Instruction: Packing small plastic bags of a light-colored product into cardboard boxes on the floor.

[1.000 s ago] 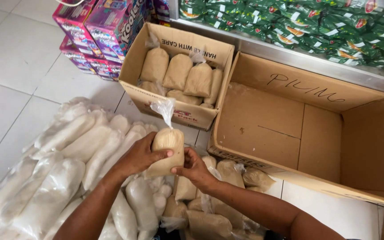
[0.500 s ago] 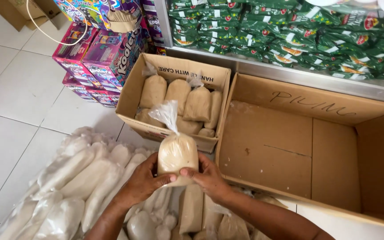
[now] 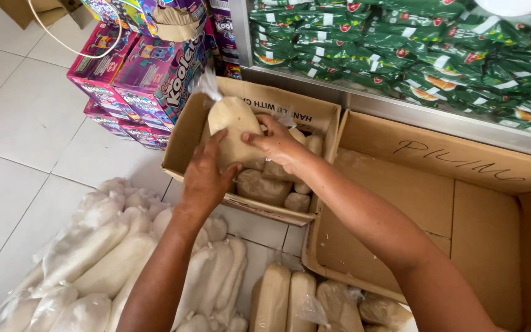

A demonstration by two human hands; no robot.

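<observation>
Here, left hand [image 3: 205,177] and right hand [image 3: 276,144] clamped on a tied bag [image 3: 233,129], over the small box [image 3: 182,144], more bags [image 3: 109,258] on floor.

We have a single view, worn on the head and looking steeply down and forward over our own arms. It sits close: the left hand [image 3: 207,178] and right hand [image 3: 278,144] fill the centre, the tiled floor [image 3: 26,123] lies left of them, and a shelf edge [image 3: 401,110] runs beyond them.

Bagged pile [image 3: 112,258] left of empty box [image 3: 437,227]
</observation>
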